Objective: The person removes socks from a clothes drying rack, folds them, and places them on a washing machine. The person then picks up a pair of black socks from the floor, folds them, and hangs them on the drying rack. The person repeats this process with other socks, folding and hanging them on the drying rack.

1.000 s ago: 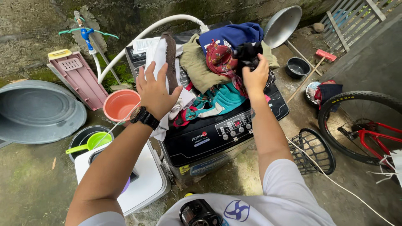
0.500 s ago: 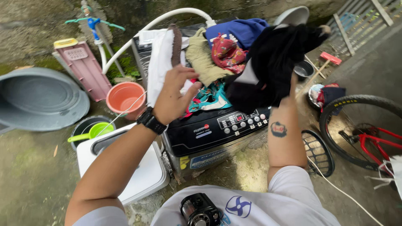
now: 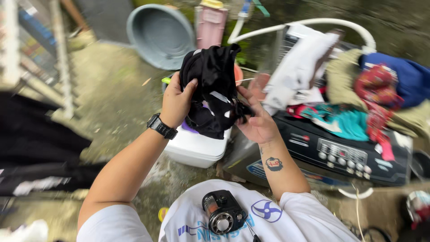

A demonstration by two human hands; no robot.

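Observation:
A crumpled black garment (image 3: 210,89) hangs in front of me, gripped from both sides. My left hand (image 3: 177,101), with a black watch on the wrist, grips its left edge. My right hand (image 3: 255,118) holds its lower right part, palm up. Right of my hands, a black washing machine (image 3: 331,154) is heaped with clothes: a white piece (image 3: 298,67), a teal one (image 3: 345,123), a red patterned one (image 3: 376,85) and a blue one (image 3: 403,74). Below the garment stands a white plastic tub (image 3: 195,150).
A grey basin (image 3: 161,33) leans at the back beside a pink washboard (image 3: 210,24) and a white hose (image 3: 309,22). Dark clothes (image 3: 36,139) hang at the left. The ground is mossy concrete. A small camera (image 3: 222,211) is on my chest.
My right hand lifted the black garment off the machine's pile and brought it left. My left hand left the white cloth and took hold of the garment. My view swung left.

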